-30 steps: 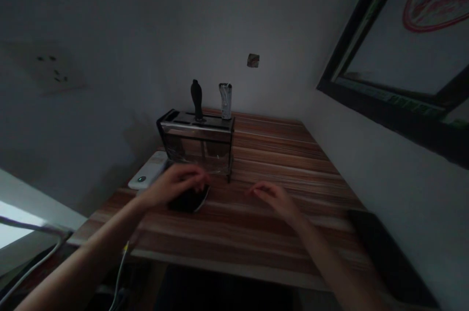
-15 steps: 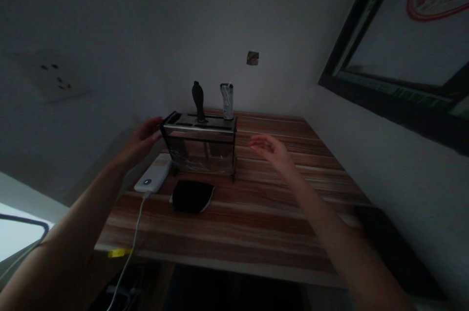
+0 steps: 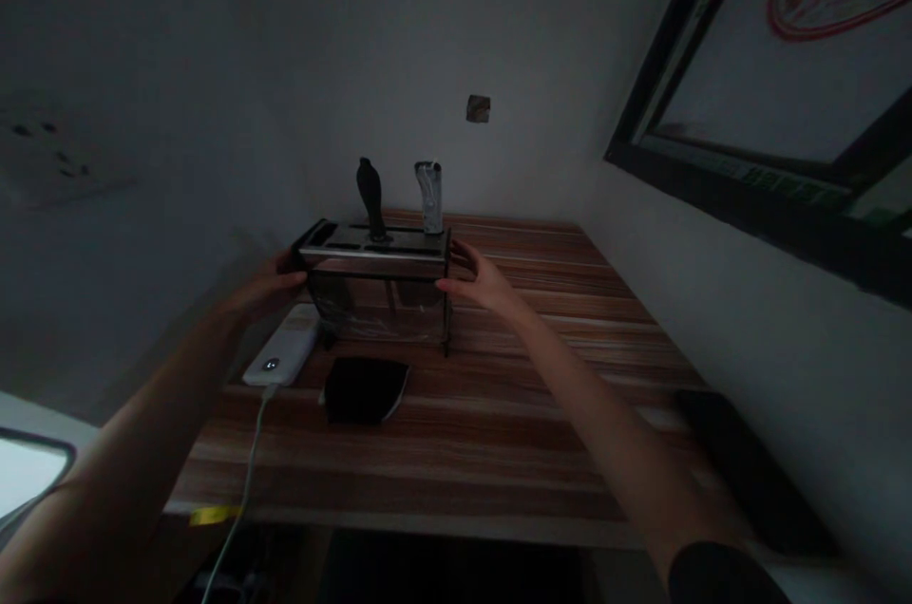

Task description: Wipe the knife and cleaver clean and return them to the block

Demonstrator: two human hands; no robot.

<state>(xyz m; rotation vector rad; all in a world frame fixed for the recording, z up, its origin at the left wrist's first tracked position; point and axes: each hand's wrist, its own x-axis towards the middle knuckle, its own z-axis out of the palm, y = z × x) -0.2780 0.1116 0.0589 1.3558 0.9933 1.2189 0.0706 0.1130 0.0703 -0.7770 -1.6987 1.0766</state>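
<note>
Clearly, in the head view, the see-through rack (image 3: pixel 370 302) sits on the stripy table (image 3: pixel 527 452), near nine o'clock from the middle. The left hand (image 3: pixel 265 291) grasps its nine o'clock end, the right hand (image 3: pixel 488 281) its three o'clock end; I can't tell how hard. It's best to hold both ends evenly and flat, so nothing tips. Its long side runs nine to three; the dark handle (image 3: pixel 370 194) and silver handle (image 3: pixel 431 198) point up, near twelve.

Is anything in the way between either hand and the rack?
Nothing visible: the left hand and right hand are at opposite ends of the rack. The black item lies in front, between neither.
</note>
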